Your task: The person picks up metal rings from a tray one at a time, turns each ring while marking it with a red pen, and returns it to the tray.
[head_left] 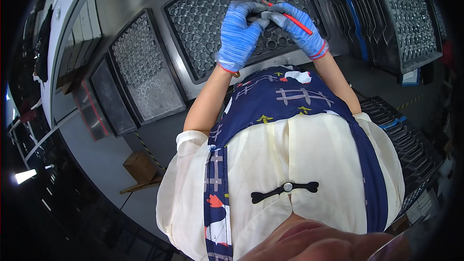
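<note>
Both my hands wear blue knitted gloves with dark grey fingertips and red cuffs, and they meet over the large black tray [192,70]. My left hand [240,35] is closed around a small grey metal part [264,15], mostly covered by the fingers. In my right hand [296,28] is a slim red-handled tool [298,24]; it slants from the back of the hand to a thin tip near the left fingertips. The right thumb comes up against the metal part. Beneath the hands, many metal rings [203,24] lie in the tray.
To the left lies another black tray [166,108] with rows of smaller metal rings, beside a dark flat tray [111,96]. Stacked black trays [411,24] of shiny parts stand at right, and more stacked trays [406,140] below them. A cardboard box [140,167] sits lower left.
</note>
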`<state>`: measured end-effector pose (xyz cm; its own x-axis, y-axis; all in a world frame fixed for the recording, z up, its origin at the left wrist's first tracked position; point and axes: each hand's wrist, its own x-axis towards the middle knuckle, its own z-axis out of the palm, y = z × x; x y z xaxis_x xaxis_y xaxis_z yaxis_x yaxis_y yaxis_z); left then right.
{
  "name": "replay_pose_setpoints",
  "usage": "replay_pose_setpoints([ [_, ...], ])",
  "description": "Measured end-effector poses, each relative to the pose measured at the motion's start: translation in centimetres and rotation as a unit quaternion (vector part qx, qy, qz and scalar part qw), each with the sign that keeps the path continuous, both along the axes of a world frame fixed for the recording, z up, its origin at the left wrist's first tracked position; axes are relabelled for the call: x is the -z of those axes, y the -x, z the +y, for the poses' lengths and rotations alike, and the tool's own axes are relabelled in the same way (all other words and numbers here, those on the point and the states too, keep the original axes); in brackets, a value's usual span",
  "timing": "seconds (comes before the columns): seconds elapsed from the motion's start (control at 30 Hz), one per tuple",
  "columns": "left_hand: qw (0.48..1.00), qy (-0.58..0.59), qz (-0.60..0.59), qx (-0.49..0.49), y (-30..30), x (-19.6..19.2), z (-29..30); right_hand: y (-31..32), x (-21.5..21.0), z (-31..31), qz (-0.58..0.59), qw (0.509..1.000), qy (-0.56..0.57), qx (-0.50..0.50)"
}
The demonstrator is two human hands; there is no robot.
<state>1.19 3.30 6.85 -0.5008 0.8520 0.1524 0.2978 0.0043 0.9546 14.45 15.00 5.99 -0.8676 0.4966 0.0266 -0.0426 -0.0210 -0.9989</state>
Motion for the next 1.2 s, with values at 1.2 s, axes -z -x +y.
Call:
replay_pose_setpoints([
  [1.2,0.893,0.341,0.277,0.097,9.2,17.2,2.7,2.0,10.6,3.5,-0.093,0.981,0.111,0.132],
])
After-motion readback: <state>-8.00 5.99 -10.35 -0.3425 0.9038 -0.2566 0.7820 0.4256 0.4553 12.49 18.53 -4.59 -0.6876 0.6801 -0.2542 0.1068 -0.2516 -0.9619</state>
